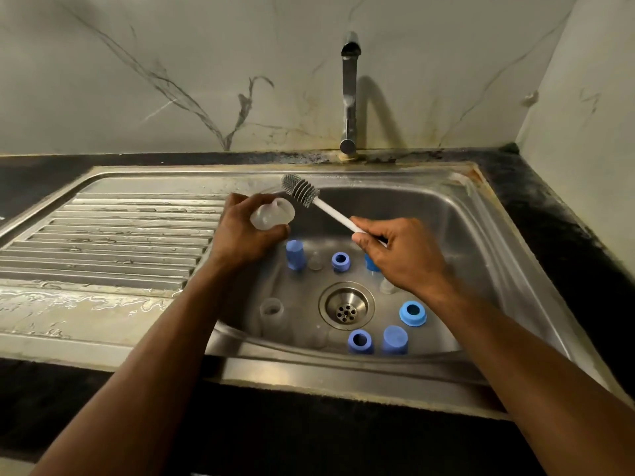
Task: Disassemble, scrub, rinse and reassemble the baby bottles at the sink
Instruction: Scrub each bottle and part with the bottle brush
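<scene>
Baby bottle (271, 214) clamped in left hand (247, 231); right hand (395, 252) pinches brush (316, 201) handle.

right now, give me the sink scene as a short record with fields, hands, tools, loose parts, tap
left hand: left hand grips a clear bottle over the basin
right hand: right hand pinches the white handle of the bottle brush
brush: head outside the bottle, just beyond its mouth
loose parts: blue rings and caps and clear pieces on the sink floor round the drain
tap: tap, no water seen running
</scene>
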